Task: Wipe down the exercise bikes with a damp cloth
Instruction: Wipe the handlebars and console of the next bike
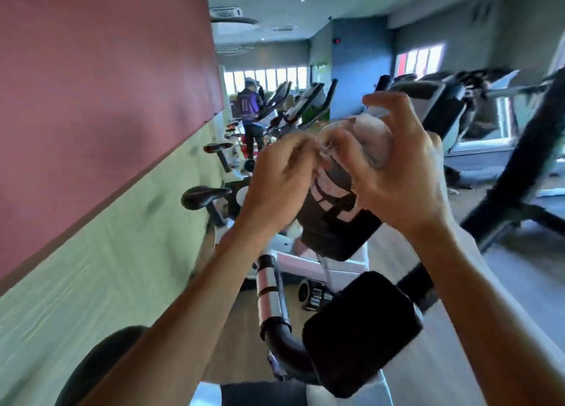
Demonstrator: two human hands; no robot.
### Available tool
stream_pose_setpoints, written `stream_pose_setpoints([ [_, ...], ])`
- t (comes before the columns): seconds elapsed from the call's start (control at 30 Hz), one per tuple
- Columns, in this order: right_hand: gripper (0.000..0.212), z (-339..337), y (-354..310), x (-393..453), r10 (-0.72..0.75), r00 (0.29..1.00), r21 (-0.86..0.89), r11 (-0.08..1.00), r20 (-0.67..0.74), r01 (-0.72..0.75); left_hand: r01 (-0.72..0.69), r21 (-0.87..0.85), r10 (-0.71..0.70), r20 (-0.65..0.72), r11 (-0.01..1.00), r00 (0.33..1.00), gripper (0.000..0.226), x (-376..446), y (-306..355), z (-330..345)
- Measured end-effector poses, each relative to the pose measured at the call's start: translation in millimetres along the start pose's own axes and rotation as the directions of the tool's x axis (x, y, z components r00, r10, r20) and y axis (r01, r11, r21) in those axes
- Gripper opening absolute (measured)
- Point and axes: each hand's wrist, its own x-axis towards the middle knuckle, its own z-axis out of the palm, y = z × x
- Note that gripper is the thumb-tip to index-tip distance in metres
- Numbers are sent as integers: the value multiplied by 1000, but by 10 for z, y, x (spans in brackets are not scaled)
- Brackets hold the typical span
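Forearms come up from the bottom edge, both bare, meeting at mid-frame. Frame heavily motion-blurred.

Nearest bike (333, 271): black pad (360, 332) low centre, chrome-and-black handlebar (270, 298) just left of it, black console (333, 216) above, tilted, white markings on its face. White frame parts show below the console.

Left hand (281, 179): fingers curled, tips pinching at the cloth's left edge over the top of the console. Right hand (400, 173): fingers curled round the cloth (363, 136), thumb on its near side, index finger arched over the top. Cloth is pale, bunched into a wad, held between both hands at the console's upper end; whether it touches the console cannot be told through the blur.

Left side: wall (101, 105), dull red above, pale green below. More bikes in a row along it, black saddle (204, 196) of the next one just left of the left wrist, a second saddle farther back. Person (249, 112) in a purple top stands at the far end of the row, back to camera.

Right side: treadmills (452, 115) with dark consoles, a black slanted post (519, 161) in front of them. Windows bright at the far end.
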Motion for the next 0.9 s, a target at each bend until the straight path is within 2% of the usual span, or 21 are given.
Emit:
stream_pose_setpoints([
  [0.03, 47, -65, -3, -9, 7, 1000, -41, 999, -21, -7, 57, -179, -44, 77, 982, 996, 35, -9, 87, 61],
  [0.1, 32, -208, -10, -33, 19, 1000, -98, 995, -22, -21, 260, -512, -110, 304, 819, 946, 52, -28, 277, 173],
  [0.17, 23, -374, -26, -66, 78, 996, -214, 973, -39, -84, 437, -648, -92, 494, 624, 865, 62, -38, 412, 301],
  [0.23, 44, -527, -26, -113, 150, 984, -274, 946, -97, -171, 483, -666, -55, 555, 568, 830, 53, -37, 490, 477],
  [0.3, 50, -667, -55, -155, 160, 982, -248, 952, -103, -182, 448, -666, -40, 533, 597, 845, 38, -50, 549, 692],
  [0.33, 48, -740, -57, -166, 169, 981, -211, 960, -93, -185, 426, -663, -54, 504, 616, 862, 27, -57, 578, 802],
  [0.4, 36, -898, -9, -186, 301, 950, -27, 952, -79, -304, 401, -663, -105, 440, 632, 892, 12, -64, 624, 988],
  [0.47, 24, -1067, 7, -226, 377, 923, 86, 925, -75, -370, 411, -699, -144, 409, 585, 901, 4, -61, 660, 1117],
  [0.57, 50, -1266, -4, -361, 382, 917, 98, 923, -115, -372, 413, -736, -157, 394, 536, 906, 6, -44, 726, 1214],
  [0.6, 49, -1308, -19, -418, 399, 911, 108, 915, -102, -389, 423, -744, -161, 401, 517, 902, 8, -50, 761, 1230],
  [0.7, 28, -1377, -36, -561, 447, 892, 230, 864, 58, -448, 504, -767, -152, 486, 397, 861, 11, -97, 835, 1305],
  [0.8, 29, -1382, -70, -581, 475, 875, 379, 796, 91, -472, 602, -758, -156, 582, 251, 798, 10, -134, 838, 1336],
  [0.87, 33, -1376, -77, -572, 439, 898, 349, 835, 43, -425, 642, -728, -172, 619, 242, 766, 16, -143, 836, 1334],
  [0.9, 33, -1366, -47, -585, 404, 915, 293, 874, 3, -387, 643, -702, -196, 615, 307, 764, 21, -143, 822, 1344],
])
